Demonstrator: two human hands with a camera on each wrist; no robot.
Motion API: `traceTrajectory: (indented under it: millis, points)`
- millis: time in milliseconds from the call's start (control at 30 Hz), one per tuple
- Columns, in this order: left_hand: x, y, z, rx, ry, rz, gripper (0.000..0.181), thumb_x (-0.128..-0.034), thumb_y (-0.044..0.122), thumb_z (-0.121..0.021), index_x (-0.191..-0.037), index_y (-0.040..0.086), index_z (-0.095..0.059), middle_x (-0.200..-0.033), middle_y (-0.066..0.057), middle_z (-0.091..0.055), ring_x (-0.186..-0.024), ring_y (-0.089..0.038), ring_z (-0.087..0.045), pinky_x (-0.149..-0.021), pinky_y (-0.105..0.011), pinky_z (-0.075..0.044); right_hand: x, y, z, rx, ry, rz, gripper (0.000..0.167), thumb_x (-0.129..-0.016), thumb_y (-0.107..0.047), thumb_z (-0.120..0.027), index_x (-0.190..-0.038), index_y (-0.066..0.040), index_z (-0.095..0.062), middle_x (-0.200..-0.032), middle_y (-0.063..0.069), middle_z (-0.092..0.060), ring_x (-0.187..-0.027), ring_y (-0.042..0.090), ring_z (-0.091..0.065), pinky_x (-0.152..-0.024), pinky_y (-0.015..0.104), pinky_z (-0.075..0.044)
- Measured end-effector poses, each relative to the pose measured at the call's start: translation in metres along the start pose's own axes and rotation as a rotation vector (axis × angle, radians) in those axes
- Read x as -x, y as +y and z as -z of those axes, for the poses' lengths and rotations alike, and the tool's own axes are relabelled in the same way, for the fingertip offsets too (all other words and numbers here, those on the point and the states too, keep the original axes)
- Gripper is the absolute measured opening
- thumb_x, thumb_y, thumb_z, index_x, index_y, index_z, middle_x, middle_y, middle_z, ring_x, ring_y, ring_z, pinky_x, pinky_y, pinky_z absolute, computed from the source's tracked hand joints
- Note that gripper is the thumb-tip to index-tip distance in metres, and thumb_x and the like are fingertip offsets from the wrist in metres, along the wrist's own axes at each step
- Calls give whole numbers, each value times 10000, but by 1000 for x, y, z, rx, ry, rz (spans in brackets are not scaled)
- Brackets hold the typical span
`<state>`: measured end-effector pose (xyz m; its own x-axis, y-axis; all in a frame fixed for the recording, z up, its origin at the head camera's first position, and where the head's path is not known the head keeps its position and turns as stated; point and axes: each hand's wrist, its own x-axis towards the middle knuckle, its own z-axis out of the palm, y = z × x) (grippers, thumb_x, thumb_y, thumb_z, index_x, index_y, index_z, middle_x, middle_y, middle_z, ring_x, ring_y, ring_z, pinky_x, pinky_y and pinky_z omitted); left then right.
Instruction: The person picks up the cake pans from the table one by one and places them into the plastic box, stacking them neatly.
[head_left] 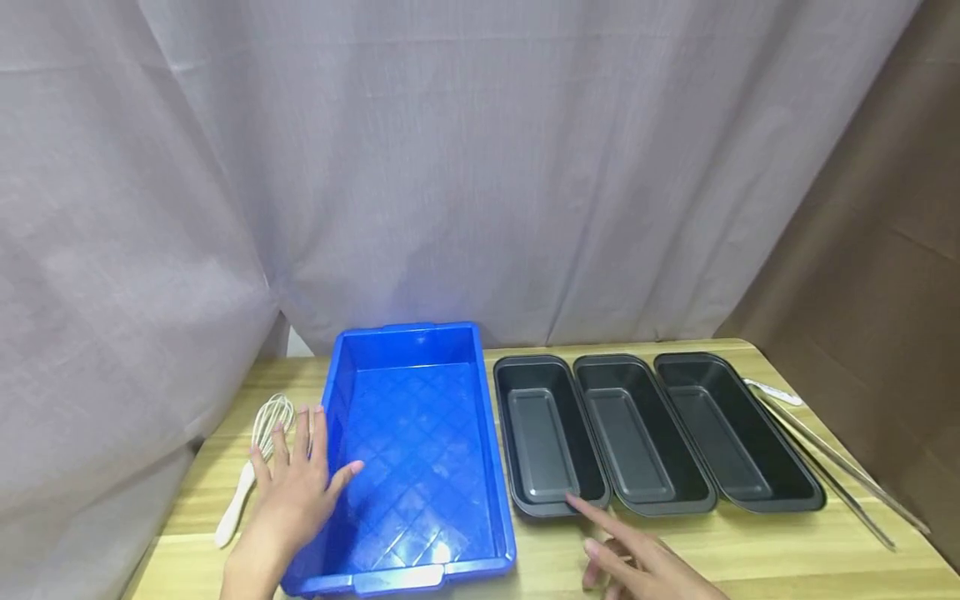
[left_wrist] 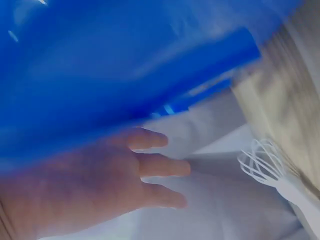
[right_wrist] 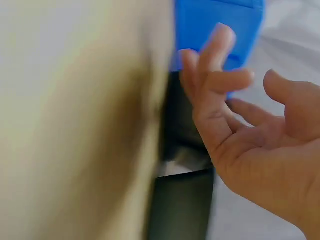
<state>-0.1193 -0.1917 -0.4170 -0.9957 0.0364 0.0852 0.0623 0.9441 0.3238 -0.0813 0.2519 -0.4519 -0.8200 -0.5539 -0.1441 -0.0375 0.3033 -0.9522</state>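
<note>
My left hand (head_left: 291, 500), its fingers spread, is over the left rim of a blue plastic tray (head_left: 420, 442). In the left wrist view that hand (left_wrist: 100, 175) shows beside the blue wall and holds nothing. A whisk (head_left: 251, 467) with a white handle lies to its left. My right hand (head_left: 637, 558) is in front of the leftmost black loaf pan (head_left: 543, 442), its index finger extended toward the near rim; whether it touches cannot be told. In the right wrist view the right hand (right_wrist: 250, 130) has loosely bent fingers and nothing in them.
Two more black loaf pans, a middle one (head_left: 630, 442) and a right one (head_left: 720, 433), stand in the row on the wooden table (head_left: 555, 567). Metal tongs (head_left: 840, 467) lie along the right side. A grey curtain (head_left: 480, 167) hangs behind, a brown one (head_left: 877, 275) at right.
</note>
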Motion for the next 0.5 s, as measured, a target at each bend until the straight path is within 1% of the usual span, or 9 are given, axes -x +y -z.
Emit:
traceTrajectory:
  millis: [33, 100, 167, 200, 233, 300, 400, 467, 500]
  points:
    - [-1, -3, 2, 1, -22, 27, 923, -1115, 426, -623, -1691, -124, -157, -1732, -427, -171, -1570, -725, -104, -1182, -923, -43, 3, 6, 0, -39, -22, -58, 655, -1205, -224, -446, -1749, -41, -131, -1083, 145, -716, -808, 165, -762, -661, 289, -625]
    - [-2, -8, 4, 11, -68, 56, 941, -1128, 440, -597, -1702, -115, -100, -1744, -420, -124, -1576, -716, -88, -1175, -930, -26, 5, 14, 3, -107, -14, -125, 712, -1210, -269, -432, -1764, -114, -13, -1237, 210, -648, -878, 215, -781, -685, 264, -608]
    - [-4, -10, 5, 30, -97, 63, 956, -1136, 458, -576, -1708, -108, -59, -1752, -415, -89, -1586, -702, -60, -1170, -934, -8, 5, 16, 6, -173, 4, -147, 770, -1213, -285, -423, -1761, -190, 110, -1426, 341, -485, -920, 268, -794, -689, 260, -604]
    - [-5, -10, 5, 37, -107, 63, 957, -1140, 460, -567, -1709, -106, -45, -1756, -408, -74, -1590, -695, -49, -1167, -935, -2, 4, 15, 8, -181, 12, -144, 789, -1215, -283, -416, -1753, -225, 159, -1471, 366, -449, -947, 273, -795, -689, 262, -601]
    - [-5, -11, 5, 47, -116, 62, 961, -1141, 458, -565, -1711, -101, -30, -1761, -402, -55, -1593, -689, -35, -1165, -936, 9, 2, 14, 8, -195, 21, -148, 807, -1216, -283, -409, -1743, -257, 201, -1549, 408, -351, -986, 281, -792, -701, 270, -601]
    - [-7, -11, 3, 55, -121, 58, 962, -1143, 454, -562, -1711, -100, -17, -1762, -396, -39, -1591, -688, -25, -1157, -940, 15, -2, 14, 8, -193, 24, -116, 823, -1220, -258, -387, -1718, -266, 269, -1558, 414, -413, -1034, 261, -782, -732, 287, -609]
    - [-9, -12, -1, 74, -111, 60, 963, -1140, 440, -571, -1711, -98, -13, -1766, -388, -43, -1590, -690, -21, -1148, -946, 22, -12, 16, 1, -184, 113, -91, 806, -1223, -234, -368, -1722, -221, 265, -1290, 409, -651, -1020, 219, -793, -737, 292, -613]
    - [-10, -13, -4, 90, -102, 67, 946, -1141, 419, -572, -1712, -98, -23, -1767, -387, -48, -1591, -690, -23, -1138, -953, 30, -20, 19, -5, -229, 202, -78, 765, -1225, -210, -348, -1740, -181, 217, -1362, 387, -617, -976, 204, -800, -712, 280, -600]
    - [-11, -13, -6, 102, -99, 72, 930, -1144, 403, -568, -1712, -98, -29, -1769, -385, -48, -1594, -687, -26, -1130, -960, 33, -23, 20, -8, -259, 255, -79, 739, -1224, -194, -340, -1752, -174, 177, -1478, 404, -532, -952, 206, -799, -705, 275, -593]
